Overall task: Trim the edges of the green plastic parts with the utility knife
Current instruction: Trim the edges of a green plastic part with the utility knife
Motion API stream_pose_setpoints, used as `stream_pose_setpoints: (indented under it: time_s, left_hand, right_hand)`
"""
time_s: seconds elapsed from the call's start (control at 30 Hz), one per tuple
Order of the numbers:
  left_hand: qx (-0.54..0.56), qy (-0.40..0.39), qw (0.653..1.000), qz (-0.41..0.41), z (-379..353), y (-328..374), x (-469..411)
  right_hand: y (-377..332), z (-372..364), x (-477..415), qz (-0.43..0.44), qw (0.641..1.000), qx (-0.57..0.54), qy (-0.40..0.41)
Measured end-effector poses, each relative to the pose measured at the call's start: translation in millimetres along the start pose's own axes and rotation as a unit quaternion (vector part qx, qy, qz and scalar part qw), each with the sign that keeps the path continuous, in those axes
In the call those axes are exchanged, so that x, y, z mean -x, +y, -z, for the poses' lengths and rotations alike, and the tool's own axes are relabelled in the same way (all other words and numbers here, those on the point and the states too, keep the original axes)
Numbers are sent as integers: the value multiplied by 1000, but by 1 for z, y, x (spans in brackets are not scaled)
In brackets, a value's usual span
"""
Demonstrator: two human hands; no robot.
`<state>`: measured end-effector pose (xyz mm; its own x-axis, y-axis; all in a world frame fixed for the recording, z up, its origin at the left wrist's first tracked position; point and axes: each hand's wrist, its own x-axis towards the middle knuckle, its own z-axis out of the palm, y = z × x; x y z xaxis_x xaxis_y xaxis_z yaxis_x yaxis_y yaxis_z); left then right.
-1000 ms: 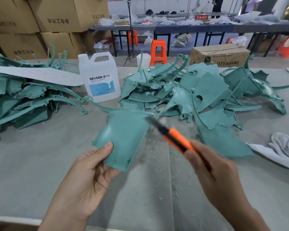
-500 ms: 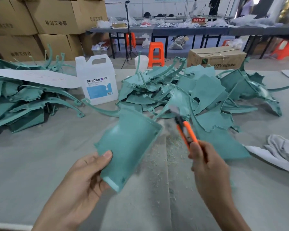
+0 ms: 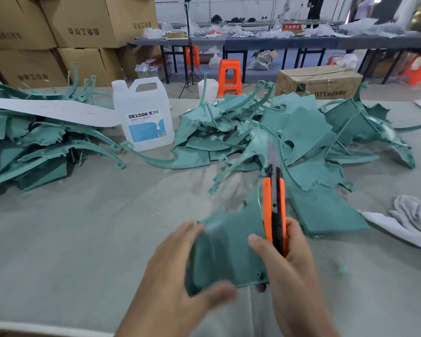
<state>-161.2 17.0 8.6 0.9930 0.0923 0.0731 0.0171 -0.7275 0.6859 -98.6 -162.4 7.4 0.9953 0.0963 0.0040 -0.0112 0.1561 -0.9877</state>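
The left hand [image 3: 180,271] grips the left side of the green plastic part [image 3: 231,242], held above the grey table [image 3: 71,239], while the right hand [image 3: 289,268] grasps the orange utility knife [image 3: 274,203] against the part's right edge, thumb on its face, blade pointing toward the pile of green parts [image 3: 301,132].

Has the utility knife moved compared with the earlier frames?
Yes. The utility knife has swung: its tip, earlier angled toward the white jug, now points straight ahead, along the right edge of the held green part.
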Motion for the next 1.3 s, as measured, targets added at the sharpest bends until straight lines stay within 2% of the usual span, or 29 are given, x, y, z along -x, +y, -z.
stream_pose_setpoints:
  time_s: [0.07,0.1,0.17,0.27,0.37,0.47,0.63,1.1,1.3]
  left_hand:
    - [-97,-96,990,-29,-15,-1,-3]
    - [-130,-93,986,-40,-23,-1,-7]
    - [-140,-29,988,-54,-39,-5,-18]
    - [-37,41,998,-34,-51,-12,-38]
    - [6,79,997,7,-52,-25,-53]
    - [13,73,997,29,-53,-33,-60]
    - [32,53,997,35,-59,-41,-57]
    - [71,37,994,73,-53,-50,-53]
    - [81,34,993,74,-52,-54,-50]
  right_hand:
    - [5,-3,1,-22,999,-30,19]
    - [6,-4,1,-26,999,-34,15]
    - [7,-2,0,-34,999,-32,-12]
    - [5,10,-2,-24,999,-22,-33]
    - [6,35,-2,34,994,98,-22]
    - [10,58,0,67,958,278,-34]
    - [15,69,5,66,915,386,-99]
    - [-10,76,-8,115,879,430,-173]
    - [-11,76,-15,105,863,452,-198]
